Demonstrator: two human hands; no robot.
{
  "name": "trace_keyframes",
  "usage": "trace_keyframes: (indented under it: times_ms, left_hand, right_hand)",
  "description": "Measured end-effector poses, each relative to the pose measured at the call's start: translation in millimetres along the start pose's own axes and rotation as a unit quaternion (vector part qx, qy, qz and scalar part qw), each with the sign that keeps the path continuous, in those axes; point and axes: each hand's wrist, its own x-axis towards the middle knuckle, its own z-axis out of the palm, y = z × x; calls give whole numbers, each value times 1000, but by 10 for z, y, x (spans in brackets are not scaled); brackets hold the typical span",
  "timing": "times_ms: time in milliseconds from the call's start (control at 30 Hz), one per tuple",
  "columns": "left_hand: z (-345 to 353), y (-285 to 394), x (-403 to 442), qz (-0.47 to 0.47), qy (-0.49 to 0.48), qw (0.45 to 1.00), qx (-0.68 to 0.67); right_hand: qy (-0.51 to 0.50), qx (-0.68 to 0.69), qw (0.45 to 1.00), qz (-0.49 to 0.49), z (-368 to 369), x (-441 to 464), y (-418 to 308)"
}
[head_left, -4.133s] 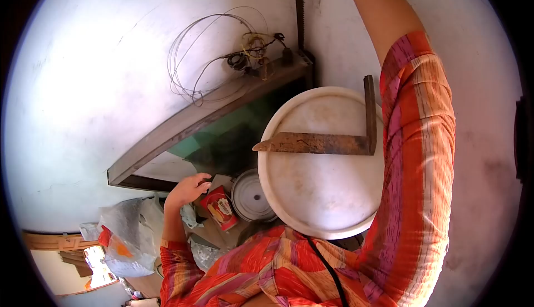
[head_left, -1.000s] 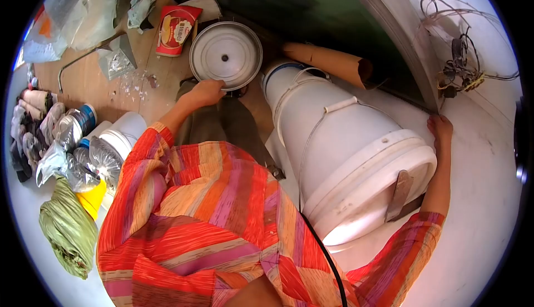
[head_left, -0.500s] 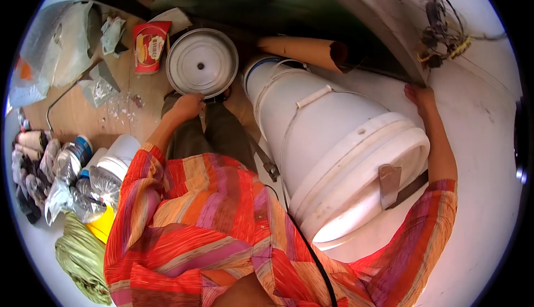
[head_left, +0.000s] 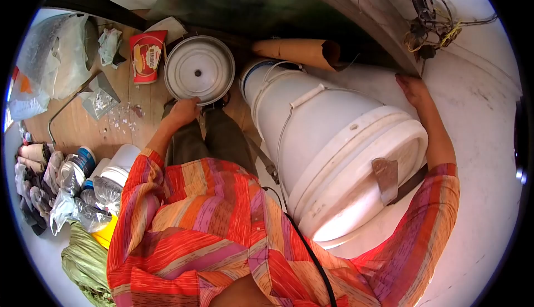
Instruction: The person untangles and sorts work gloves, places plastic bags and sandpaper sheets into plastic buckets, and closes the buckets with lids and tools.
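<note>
My left hand (head_left: 182, 112) is closed on the near edge of a round grey metal pot with a lid (head_left: 198, 76). The lid is ringed, with a dark spot at its centre. The pot is in front of my legs, and its underside is hidden. Far to the right, my right hand (head_left: 414, 89) reaches out with its fingers stretched against the lower end of a dark frame (head_left: 403, 56), where it meets the white wall. Between my arms a big white bucket (head_left: 345, 123) with a wire handle stands beside me, a brown flat piece (head_left: 385, 179) on its top.
A red packet (head_left: 147, 56) lies left of the pot. Plastic bags (head_left: 61, 56), a dustpan (head_left: 100, 98) with scraps, and bottles and tubs (head_left: 97, 179) crowd the left side. Behind the bucket lies a brown roll (head_left: 300, 51). Tangled wires (head_left: 431, 26) hang on the right wall.
The view has shifted slightly, so the pot and the left-hand clutter appear a little lower. My left hand keeps its grip, and my right hand stays by the frame.
</note>
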Motion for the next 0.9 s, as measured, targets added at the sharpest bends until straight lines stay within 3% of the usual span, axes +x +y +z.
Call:
trace_keyframes:
  times_ms: [133,233,333,567,733,833,900]
  left_hand:
    - [11,-44,25,12,-7,1000,-14]
    - [-27,-17,-20,18,21,999,-46]
    - [-70,-25,13,10,-10,1000,-21]
    - [-114,-90,58,54,15,998,-14]
    - [-82,-207,71,62,8,998,17]
    - [-94,-282,5,88,-12,996,29]
    - [-146,-326,18,111,-1,994,12]
  right_hand:
    - [-41,1,997,73,-177,-103,-190]
    - [-37,-67,995,65,-89,-489,-423]
    - [-42,-103,993,35,-92,-717,-539]
    - [-72,-117,990,-14,-95,-1045,-650]
    - [-26,-179,983,-29,-269,-1281,-737]
    - [-47,-236,966,-99,-532,-1517,-844]
    - [46,-341,919,-191,-362,-2001,-914]
